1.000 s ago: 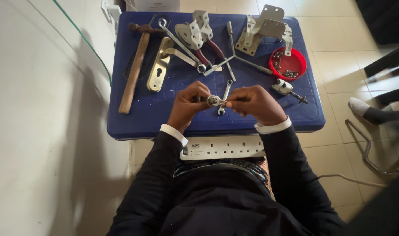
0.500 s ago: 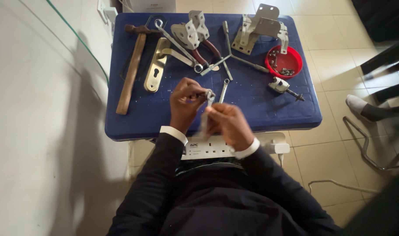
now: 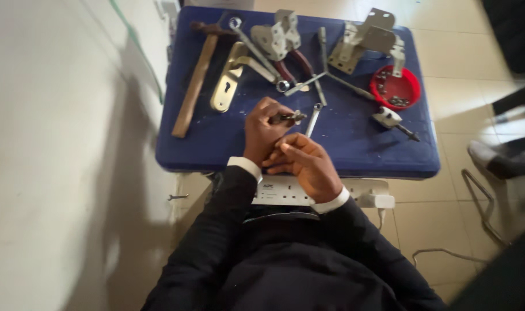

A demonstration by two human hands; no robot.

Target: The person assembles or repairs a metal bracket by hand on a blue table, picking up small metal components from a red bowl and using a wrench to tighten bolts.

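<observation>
Left hand (image 3: 262, 133) pinching small, dark, possibly metal fitting (image 3: 286, 117)

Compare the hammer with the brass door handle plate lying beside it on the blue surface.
The hammer has a long brown wooden shaft with a dark head at its far end; the brass door handle plate is shiny gold metal with a keyhole. The hammer is clearly longer; the plate is shorter and flat. Both lie apart from the hands, slanted the same way, on the blue surface.
</observation>
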